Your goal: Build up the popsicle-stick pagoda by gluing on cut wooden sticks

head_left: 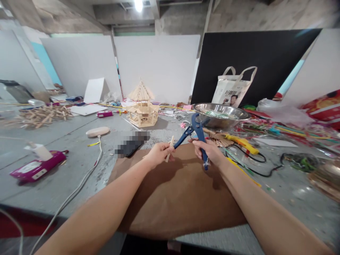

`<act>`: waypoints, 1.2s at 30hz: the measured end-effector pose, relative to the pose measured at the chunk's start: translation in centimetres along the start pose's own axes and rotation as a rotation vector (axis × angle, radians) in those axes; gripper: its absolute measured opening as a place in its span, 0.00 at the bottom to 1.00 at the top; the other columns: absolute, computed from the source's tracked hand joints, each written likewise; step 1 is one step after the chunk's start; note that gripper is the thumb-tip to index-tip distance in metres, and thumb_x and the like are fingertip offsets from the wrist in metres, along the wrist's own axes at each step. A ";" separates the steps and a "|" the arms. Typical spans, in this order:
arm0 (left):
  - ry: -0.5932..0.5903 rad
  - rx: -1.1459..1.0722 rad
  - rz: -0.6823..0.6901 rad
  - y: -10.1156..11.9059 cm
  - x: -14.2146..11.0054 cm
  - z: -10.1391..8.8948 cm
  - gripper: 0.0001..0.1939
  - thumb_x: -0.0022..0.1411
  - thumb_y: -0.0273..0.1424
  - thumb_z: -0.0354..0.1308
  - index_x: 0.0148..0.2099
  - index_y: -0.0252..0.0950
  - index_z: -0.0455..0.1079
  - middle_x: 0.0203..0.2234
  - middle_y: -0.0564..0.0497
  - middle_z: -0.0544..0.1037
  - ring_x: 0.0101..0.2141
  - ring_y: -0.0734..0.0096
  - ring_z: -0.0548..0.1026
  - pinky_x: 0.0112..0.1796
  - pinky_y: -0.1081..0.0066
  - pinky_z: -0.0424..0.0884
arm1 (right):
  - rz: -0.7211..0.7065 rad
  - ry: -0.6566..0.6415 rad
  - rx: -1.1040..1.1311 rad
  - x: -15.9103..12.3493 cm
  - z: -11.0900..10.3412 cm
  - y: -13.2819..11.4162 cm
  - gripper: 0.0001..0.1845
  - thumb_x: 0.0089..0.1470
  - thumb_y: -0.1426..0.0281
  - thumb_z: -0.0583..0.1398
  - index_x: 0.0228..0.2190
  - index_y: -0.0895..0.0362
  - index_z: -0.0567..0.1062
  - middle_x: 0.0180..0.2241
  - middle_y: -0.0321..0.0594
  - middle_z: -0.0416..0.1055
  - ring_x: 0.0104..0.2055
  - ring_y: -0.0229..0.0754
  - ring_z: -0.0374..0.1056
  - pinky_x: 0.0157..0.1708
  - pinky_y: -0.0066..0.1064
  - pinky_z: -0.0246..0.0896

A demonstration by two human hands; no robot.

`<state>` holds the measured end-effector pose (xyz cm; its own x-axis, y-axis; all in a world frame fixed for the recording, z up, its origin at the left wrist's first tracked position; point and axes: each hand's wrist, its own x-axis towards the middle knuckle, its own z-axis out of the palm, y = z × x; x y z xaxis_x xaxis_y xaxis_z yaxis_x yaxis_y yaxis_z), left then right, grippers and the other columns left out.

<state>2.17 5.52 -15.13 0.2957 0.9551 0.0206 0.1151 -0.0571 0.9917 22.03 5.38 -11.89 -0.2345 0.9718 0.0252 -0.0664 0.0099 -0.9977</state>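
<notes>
My left hand (158,154) pinches a short, pale wooden stick (170,148) upright between thumb and fingers. Wrapped round one handle of a blue hand cutter (196,124) is my right hand (207,150). The cutter's head points up and away from me, and its two handles are spread wide. Its other handle slants down to the left and ends close by my left fingers; whether they touch it I cannot tell. Both hands are above a brown sheet (170,198) on the grey table.
A wooden stick pavilion model (143,115) stands at the back, with a dark phone (131,143) nearer. To the right are a metal basin (231,122), a yellow-handled glue gun (243,143) and cords. On the left lie a stick pile (46,115) and a purple power strip (39,166).
</notes>
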 end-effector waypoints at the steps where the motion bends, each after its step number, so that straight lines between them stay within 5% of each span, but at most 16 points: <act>1: -0.011 0.027 0.000 0.1 -0.1 0.1 0.11 0.53 0.36 0.55 0.30 0.31 0.67 0.14 0.54 0.72 0.17 0.77 0.69 0.22 0.78 0.61 | 0.003 0.014 -0.010 0.1 -0.1 0.1 0.12 0.39 0.67 0.59 0.30 0.58 0.69 0.14 0.30 0.62 0.16 0.32 0.58 0.15 0.23 0.52; 5: -0.062 0.049 -0.003 0.6 -0.7 0.8 0.12 0.53 0.37 0.54 0.30 0.31 0.67 0.14 0.54 0.72 0.18 0.77 0.70 0.22 0.79 0.61 | 0.023 -0.088 0.184 0.0 -0.5 0.4 0.19 0.34 0.73 0.57 0.34 0.53 0.69 0.35 0.36 0.70 0.34 0.39 0.67 0.29 0.31 0.63; 11: -0.222 0.006 0.032 0.8 -1.1 1.5 0.16 0.50 0.41 0.57 0.28 0.31 0.66 0.15 0.54 0.72 0.19 0.75 0.71 0.23 0.77 0.63 | -0.076 -0.167 0.183 -0.6 0.6 0.5 0.16 0.36 0.71 0.56 0.33 0.53 0.69 0.34 0.39 0.71 0.36 0.42 0.67 0.33 0.35 0.62; 16: -0.287 -0.066 -0.003 1.2 -1.3 0.7 0.17 0.49 0.42 0.57 0.31 0.31 0.69 0.19 0.51 0.73 0.21 0.75 0.72 0.25 0.75 0.65 | -0.178 0.074 -0.340 -0.2 0.5 0.4 0.13 0.37 0.67 0.57 0.30 0.58 0.69 0.25 0.38 0.69 0.29 0.43 0.66 0.32 0.36 0.61; 20: -0.315 -0.116 0.003 1.5 -1.3 -0.3 0.17 0.49 0.41 0.58 0.29 0.29 0.69 0.23 0.49 0.74 0.21 0.76 0.71 0.26 0.74 0.65 | -0.355 0.233 -0.925 0.2 -0.6 0.2 0.20 0.35 0.73 0.54 0.37 0.58 0.69 0.30 0.40 0.70 0.32 0.44 0.66 0.35 0.35 0.60; 27: -0.346 -0.077 0.040 1.4 -1.0 -1.2 0.16 0.52 0.40 0.56 0.27 0.30 0.67 0.22 0.50 0.73 0.21 0.77 0.70 0.25 0.74 0.64 | -0.424 0.047 -1.344 0.5 -1.6 1.3 0.31 0.38 0.73 0.54 0.48 0.59 0.62 0.47 0.48 0.65 0.47 0.50 0.62 0.46 0.38 0.55; 36: -0.263 0.045 0.032 1.9 -1.1 -0.8 0.16 0.51 0.40 0.56 0.25 0.29 0.68 0.18 0.50 0.72 0.19 0.78 0.69 0.24 0.76 0.63 | -0.432 -0.089 -1.512 -0.1 -1.2 1.0 0.33 0.39 0.76 0.53 0.51 0.59 0.59 0.46 0.49 0.65 0.45 0.48 0.63 0.43 0.35 0.55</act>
<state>1.27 4.62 -13.21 0.5352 0.8447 0.0120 0.1427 -0.1043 0.9843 23.12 5.58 -13.01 -0.5124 0.8177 0.2622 0.8391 0.5417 -0.0493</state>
